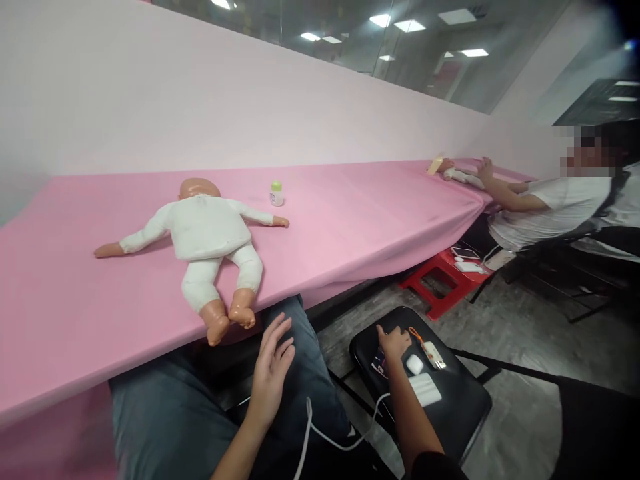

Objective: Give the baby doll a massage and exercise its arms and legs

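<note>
My left hand (273,367) is raised above my lap, palm turned inward, fingers stretched and holding nothing. Down on the black chair seat (457,413) at my right, my right hand (395,343) has its fingers partly curled over a dark packet with printed lettering (380,363). Part of that packet is hidden under the hand. Close beside it lie a small white rounded case (415,364), a white block (425,389) with a cable near it, and a whitish item (433,355) with an orange strap.
A baby doll (207,227) in white clothing lies on the pink-covered table (340,227), its feet over the front edge. A small bottle with a green cap (277,193) stands beside it. Another person (550,200) sits far right by a second doll. A red stool (445,283) holds devices.
</note>
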{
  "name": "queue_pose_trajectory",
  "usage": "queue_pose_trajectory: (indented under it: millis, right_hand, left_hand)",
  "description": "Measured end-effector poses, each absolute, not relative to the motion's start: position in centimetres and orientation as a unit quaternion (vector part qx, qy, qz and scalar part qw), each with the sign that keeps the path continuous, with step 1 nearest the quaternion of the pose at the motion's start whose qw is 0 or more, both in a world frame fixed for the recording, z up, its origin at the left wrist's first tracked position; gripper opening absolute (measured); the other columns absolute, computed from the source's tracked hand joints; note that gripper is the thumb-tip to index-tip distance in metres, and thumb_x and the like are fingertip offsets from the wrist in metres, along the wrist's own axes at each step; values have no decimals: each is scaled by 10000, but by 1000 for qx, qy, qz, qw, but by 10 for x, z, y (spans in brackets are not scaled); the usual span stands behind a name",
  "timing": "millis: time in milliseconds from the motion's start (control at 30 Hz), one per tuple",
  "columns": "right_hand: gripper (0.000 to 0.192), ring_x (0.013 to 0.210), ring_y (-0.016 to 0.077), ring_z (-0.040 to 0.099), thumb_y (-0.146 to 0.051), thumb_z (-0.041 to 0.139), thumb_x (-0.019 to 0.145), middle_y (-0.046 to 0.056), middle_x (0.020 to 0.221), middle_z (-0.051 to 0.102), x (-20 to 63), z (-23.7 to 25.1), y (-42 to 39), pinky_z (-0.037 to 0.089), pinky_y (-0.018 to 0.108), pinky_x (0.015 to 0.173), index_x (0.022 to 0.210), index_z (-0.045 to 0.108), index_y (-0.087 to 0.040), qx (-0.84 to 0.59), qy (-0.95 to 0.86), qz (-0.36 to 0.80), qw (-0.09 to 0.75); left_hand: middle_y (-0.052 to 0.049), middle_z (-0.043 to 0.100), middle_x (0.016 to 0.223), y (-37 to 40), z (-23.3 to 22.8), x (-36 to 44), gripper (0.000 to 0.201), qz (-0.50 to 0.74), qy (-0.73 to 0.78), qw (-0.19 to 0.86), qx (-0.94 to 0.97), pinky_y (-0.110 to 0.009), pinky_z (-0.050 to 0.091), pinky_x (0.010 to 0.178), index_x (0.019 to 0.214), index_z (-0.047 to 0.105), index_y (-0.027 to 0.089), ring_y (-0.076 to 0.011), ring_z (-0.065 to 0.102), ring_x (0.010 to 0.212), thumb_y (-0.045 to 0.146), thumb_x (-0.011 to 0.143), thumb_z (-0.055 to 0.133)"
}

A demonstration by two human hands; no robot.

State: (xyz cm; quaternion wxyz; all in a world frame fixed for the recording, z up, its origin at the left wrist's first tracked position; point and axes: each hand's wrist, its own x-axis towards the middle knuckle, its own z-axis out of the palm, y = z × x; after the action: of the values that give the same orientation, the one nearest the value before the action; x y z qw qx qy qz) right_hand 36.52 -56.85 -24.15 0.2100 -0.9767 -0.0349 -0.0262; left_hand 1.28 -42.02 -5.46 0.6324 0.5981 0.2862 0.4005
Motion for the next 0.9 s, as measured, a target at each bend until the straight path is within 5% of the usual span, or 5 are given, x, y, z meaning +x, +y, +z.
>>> queue_pose_trajectory:
  millis: [167,267,400,667,900]
  right_hand:
    - [458,1171,390,575,-382,486,929,246,1162,672,389,-159,-530,396,516,1035,1193,677,-60,-858,-135,-264,420]
    - [369,1004,299,634,-370,474,972,168,1071,679,372,-76,-471,484,439,915,1134,702,-130,-729,-178,-337,569]
    - [251,840,234,656,-341,510,975,79,870,689,295,23,-357,525,379,801,904,695,-186,-572,-413,-202,680]
    - [355,1209,236,613,-198,566,871,89,1239,694,183,55,-149,479,409,1080,1201,697,-221,-433,-697,60,569]
    - [634,1582,257,151,-369,539,992,40,1687,238,181,17,-116,149,510,1289,1589,352,-270,-437,-788,167,400]
  left_hand:
    - [-102,701,915,-389,16,-50,269,460,283,492,683,-379,582,735,928,720,184,-245,663,823,415,966,588]
    - [-66,678,806,-336,68,-67,230,530,256,379,714,-357,556,701,932,710,168,-215,643,752,352,972,579]
    - [-37,701,867,-225,113,-43,199,565,293,234,735,-325,557,793,994,727,191,-195,667,834,315,956,575]
    - [-92,691,1124,-88,64,-10,267,476,315,47,820,-482,460,1059,1082,738,197,-281,609,1113,278,884,579]
    - [-99,584,1393,-90,20,-23,411,377,300,157,862,-494,398,1172,1363,651,248,-285,535,1314,349,998,492]
